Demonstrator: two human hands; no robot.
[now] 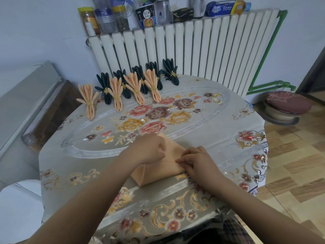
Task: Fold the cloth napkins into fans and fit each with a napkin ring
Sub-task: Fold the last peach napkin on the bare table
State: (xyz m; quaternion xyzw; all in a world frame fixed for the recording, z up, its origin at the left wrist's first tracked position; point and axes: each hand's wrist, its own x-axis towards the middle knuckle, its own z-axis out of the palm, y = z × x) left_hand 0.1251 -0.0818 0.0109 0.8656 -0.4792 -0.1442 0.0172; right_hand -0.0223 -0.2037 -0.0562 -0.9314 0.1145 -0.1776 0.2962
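Peach cloth napkin (158,170) is lying flat near the front of the floral-covered table (202,131), partly folded into a pointed shape. Right hand (198,162) pinches a crease, left hand (151,149) rests curled on the cloth, though I can't tell if its grip has caught any fabric. I'd keep pleats even and press each crease hard. The loose gold napkin ring (218,98) waits well apart, far side.

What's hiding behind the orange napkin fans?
Behind the peach fans stand dark green fans, each with a gold ring. The peach ones cover parts of them, so some lower halves cannot be seen. Further back is a white radiator.
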